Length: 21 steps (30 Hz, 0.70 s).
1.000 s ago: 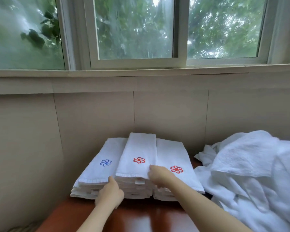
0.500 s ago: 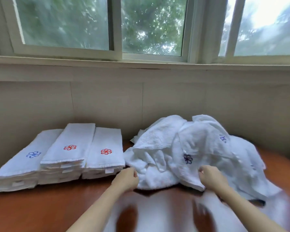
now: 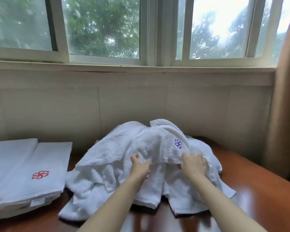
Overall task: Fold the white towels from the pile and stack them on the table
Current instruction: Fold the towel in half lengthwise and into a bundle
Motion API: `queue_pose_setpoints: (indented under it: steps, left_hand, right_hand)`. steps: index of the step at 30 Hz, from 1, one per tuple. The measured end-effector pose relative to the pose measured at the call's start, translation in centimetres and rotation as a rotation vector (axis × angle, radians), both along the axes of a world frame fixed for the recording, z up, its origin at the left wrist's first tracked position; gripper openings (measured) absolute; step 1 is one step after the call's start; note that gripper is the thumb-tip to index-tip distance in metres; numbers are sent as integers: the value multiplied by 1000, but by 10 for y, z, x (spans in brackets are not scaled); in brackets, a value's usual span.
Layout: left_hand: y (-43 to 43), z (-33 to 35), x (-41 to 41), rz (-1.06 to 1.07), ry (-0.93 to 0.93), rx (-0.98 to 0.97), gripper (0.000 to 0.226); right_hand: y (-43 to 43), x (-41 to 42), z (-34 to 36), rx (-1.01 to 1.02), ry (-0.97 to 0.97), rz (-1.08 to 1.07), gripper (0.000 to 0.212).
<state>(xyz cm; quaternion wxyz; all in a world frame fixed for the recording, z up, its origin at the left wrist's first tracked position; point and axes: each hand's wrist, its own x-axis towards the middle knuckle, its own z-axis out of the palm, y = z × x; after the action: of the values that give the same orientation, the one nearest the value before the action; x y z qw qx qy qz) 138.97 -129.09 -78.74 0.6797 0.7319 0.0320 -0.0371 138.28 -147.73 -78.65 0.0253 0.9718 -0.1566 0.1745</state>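
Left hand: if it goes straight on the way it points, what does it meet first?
The left hand holds the top towel by its edge; going on, it would push into that towel, then probably the pile behind it. Depth is unclear.

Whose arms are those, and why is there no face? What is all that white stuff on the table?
The camera sits on a person's head and looks down, so you see only their two arms, as if they were yours. There is just this one view. On the brown table lies a messy pile of white towels waiting to be folded. To the left are neat stacks of folded towels, one with a red flower mark. The left hand and the right hand each seem to grip the front edge of the top towel, the one with a purple flower mark. Behind is a window with green trees.
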Motion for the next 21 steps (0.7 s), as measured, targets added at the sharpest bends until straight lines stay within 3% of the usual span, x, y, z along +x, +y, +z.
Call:
queue_pose_setpoints:
  steps: [6, 10, 17, 21]
  left_hand:
    - [5, 13, -16, 295, -95, -155, 10]
    - [30, 35, -40, 384, -234, -54, 22]
    - [93, 31, -108, 429, -297, 84, 27]
    - [158, -2, -153, 532, -250, 226, 21]
  right_hand:
    - [-8, -17, 2, 114, -126, 41, 25]
    - [-2, -50, 4, 238, -219, 264, 7]
    - [50, -130, 21, 618, -253, 554, 26]
    - [107, -179, 7, 579, -160, 774, 8]
